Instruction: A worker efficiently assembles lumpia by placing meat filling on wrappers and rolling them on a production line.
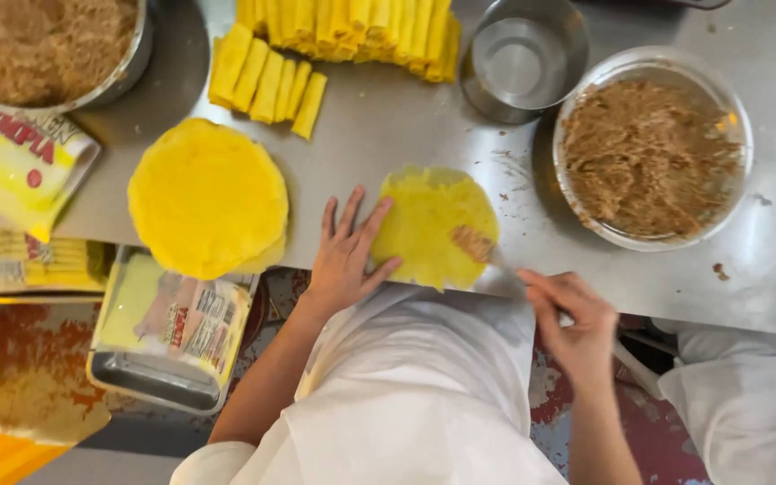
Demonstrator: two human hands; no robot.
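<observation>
The left hand [345,256] lies flat, fingers spread, grip open, pressing the left edge of the yellow wrapper [433,224] onto the steel surface [388,126]. The right hand [572,319] has its grip closed on a spoon [482,249] — its loaded tip rests on the wrapper. A bowl of filling [650,148] stands to the right, a wrapper stack [207,196] to the left.

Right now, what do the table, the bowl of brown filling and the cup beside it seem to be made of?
Table: brushed steel, by its dull grey sheen and faint scratches. Bowl: probably clear glass or plastic, since the table shows through its rim. Cup: polished metal, with a mirror-like inside.
</observation>
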